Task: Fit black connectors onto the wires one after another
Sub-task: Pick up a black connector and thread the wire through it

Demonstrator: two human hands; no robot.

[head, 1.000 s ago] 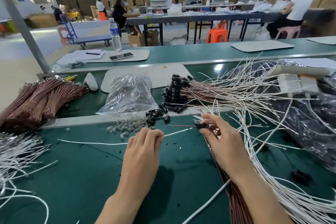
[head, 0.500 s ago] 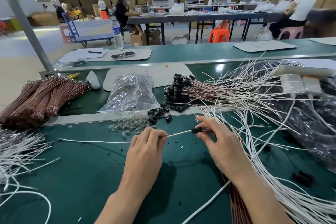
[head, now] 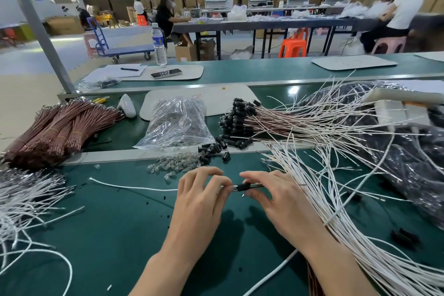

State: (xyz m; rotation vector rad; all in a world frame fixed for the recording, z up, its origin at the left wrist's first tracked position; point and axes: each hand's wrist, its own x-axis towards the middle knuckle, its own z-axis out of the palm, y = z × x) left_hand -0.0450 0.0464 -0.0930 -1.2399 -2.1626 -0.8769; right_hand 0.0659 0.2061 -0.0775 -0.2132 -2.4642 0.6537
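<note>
Change since half a second ago: the two hands have closed together over the green-topped bench (head: pixel 115 230). The stretch of wire that showed between them is now all but gone, and the small black cylindrical connector (head: pixel 243 186) sits just beside the left fingertips. The camera view has shifted slightly; the stock on the bench lies as before.

Writing: the clear plastic water bottle (head: pixel 159 43) on the far side of the bench carries a blue and white label, print too small to read. The white flat mat (head: pixel 223 101) behind the clear plastic bag (head: pixel 175 122) bears a red handwritten mark, not legible.

Left hand (head: pixel 199 199): fingers curled, thumb and fingertips pinching the thin white insulated wire (head: pixel 134 187), which trails left across the bench top.

Right hand (head: pixel 283 202): fingers curled, thumb and forefinger pinching the black connector, held just above the bench between the two hands and in line with the wire end. Whether the wire tip is inside the connector cannot be told.

A heap of loose black connectors (head: pixel 212 149) lies on the bench behind the hands.
</note>
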